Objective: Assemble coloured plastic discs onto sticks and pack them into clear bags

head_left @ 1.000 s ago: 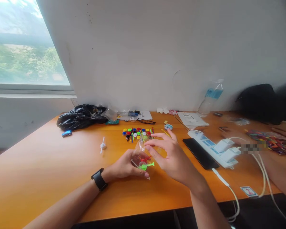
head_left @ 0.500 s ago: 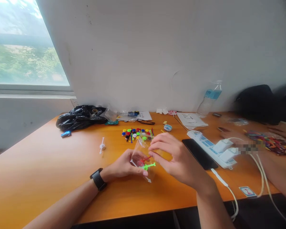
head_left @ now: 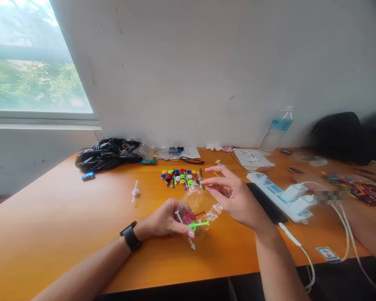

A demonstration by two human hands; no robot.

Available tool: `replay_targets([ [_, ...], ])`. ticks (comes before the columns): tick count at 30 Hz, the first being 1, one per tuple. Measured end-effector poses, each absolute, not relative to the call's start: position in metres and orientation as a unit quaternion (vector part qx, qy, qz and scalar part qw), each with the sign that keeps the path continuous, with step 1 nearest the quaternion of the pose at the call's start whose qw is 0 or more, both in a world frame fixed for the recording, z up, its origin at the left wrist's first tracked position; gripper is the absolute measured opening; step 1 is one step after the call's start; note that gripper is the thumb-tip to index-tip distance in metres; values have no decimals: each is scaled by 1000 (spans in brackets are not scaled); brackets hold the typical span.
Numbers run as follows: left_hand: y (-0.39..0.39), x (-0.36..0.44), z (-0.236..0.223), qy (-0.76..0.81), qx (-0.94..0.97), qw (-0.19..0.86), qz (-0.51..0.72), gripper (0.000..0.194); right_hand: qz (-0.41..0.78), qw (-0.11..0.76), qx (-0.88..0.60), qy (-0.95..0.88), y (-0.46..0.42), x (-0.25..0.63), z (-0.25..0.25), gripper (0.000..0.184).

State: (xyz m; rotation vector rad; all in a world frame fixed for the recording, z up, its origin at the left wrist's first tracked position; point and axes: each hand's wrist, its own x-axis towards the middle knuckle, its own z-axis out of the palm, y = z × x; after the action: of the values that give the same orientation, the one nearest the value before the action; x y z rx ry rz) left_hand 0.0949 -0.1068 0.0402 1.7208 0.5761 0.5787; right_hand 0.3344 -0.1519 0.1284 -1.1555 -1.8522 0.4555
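My left hand (head_left: 171, 219), with a dark wristband, is closed on a clear plastic bag (head_left: 213, 215). Inside or against the bag are a green arrow spinner (head_left: 202, 224), a red arrow spinner (head_left: 188, 218) and a white arrow (head_left: 191, 242); the film makes it hard to tell which are inside. Just above the bag's right side is my right hand (head_left: 233, 194), fingers apart and nothing visible between them. Whether its fingertips touch the film I cannot tell. A white arrow spinner (head_left: 135, 192) lies alone on the table to the left.
Beyond the bag lie several coloured discs and sticks (head_left: 181, 177). To the right are a black phone (head_left: 263, 202), a white power strip (head_left: 280, 198) with cables, and a co-worker's arm (head_left: 351, 225) near a colourful pile (head_left: 360, 190). A black bag (head_left: 108, 154) sits at back left.
My right hand has moved up and right, away from the red spinner, and its fingers have spread. The plastic film stands out more to the right. My left hand keeps its grip.
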Motion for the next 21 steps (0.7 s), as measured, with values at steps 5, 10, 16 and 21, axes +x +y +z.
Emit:
replay_targets([
  [5, -107, 93, 40, 261, 739, 577, 229, 51, 238, 426, -480, -729, -149, 340, 128, 25],
  [10, -111, 91, 52, 250, 753, 579, 188, 53, 290, 435, -491, -697, -146, 338, 125, 23],
  [16, -111, 93, 53, 206, 686, 669, 198, 62, 316, 410, -479, -709, -145, 324, 121, 24],
  [21, -108, 94, 49, 220, 689, 662, 198, 53, 181, 465, -524, -690, -132, 338, 115, 28],
])
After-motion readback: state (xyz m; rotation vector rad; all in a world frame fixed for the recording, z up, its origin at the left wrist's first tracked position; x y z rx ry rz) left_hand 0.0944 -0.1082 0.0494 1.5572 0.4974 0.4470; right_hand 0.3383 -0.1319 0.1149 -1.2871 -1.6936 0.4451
